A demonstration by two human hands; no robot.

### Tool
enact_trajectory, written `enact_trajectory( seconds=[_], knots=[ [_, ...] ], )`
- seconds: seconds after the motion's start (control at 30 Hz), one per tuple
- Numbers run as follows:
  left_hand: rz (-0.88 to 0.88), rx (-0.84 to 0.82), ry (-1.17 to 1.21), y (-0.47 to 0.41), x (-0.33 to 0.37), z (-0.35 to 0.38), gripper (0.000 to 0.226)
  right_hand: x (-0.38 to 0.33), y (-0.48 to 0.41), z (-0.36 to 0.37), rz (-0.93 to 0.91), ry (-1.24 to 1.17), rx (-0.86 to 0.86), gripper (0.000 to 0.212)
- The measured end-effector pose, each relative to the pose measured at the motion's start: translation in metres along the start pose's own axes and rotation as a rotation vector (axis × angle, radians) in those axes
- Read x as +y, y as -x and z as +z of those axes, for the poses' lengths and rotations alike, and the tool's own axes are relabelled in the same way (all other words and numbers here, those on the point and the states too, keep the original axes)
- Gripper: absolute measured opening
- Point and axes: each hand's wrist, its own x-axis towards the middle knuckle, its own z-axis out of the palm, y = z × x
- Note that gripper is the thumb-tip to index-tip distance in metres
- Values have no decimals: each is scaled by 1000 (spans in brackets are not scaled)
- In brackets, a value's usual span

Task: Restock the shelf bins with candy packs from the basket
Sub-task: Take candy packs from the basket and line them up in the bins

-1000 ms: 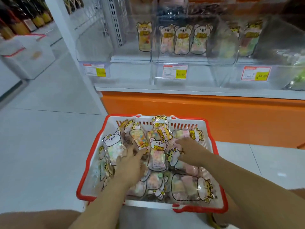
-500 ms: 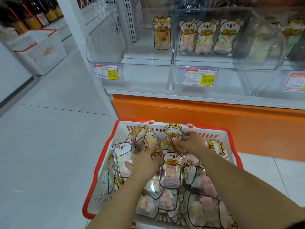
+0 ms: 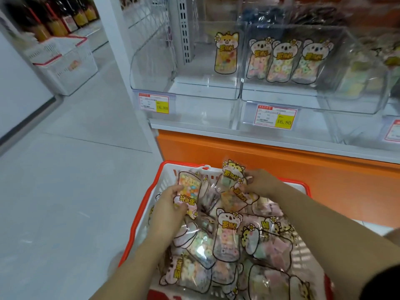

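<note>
Left hand [image 3: 171, 204]: forearm extended into basket [image 3: 149, 195], fingers curled round candy pack [image 3: 189, 191], lifted off the heap, long axis near upright, printed head toward the wearer. Right hand [image 3: 262, 182]: near far rim, fingers pinching second pack [image 3: 232, 176], head end up toward shelf bins [image 3: 186, 89].

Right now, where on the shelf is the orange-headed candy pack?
Head view: the orange-headed pack stands in the left clear bin, left of three koala packs.
</note>
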Motion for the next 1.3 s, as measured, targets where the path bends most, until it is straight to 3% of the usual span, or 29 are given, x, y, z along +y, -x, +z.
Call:
enact_trajectory(
  seconds=[0.1,0.2,0.27,0.33,0.53,0.63,0.8,0.93,1.03,1.2,1.23,1.3],
  knots=[
    [31,-41,61,9,3,-17,52,-9,13,-4,93,144,90,69],
    [38,-20,99,18,5,-34,68,-14,32,-11,112,169,187,56],
    [28,11,160,23,6,-44,69,-22,49,-17,42,166,213,36],
    [7,37,213,26,9,-54,60,-34,69,-24,-48,151,215,11],
    [97,94,296,41,61,-83,15,-75,148,-43,-518,-127,62,9],
    [198,-48,264,54,99,-92,9,-86,177,-55,-568,-184,-30,13],
    [311,-370,59,69,140,-81,9,-87,192,-66,-548,-202,-23,18],
    [261,-449,101,61,156,-57,5,-71,187,-60,-495,-337,-56,14],
    [80,-530,315,49,163,-49,26,-57,180,-62,-456,-409,49,9],
    [-40,-617,1138,37,188,-35,29,-46,158,-78,-354,-857,293,23],
    [-33,-656,1151,40,190,-29,33,-46,154,-79,-347,-920,342,31],
    [-40,-702,935,48,189,-12,37,-45,151,-77,-333,-928,427,38]
  ],
)
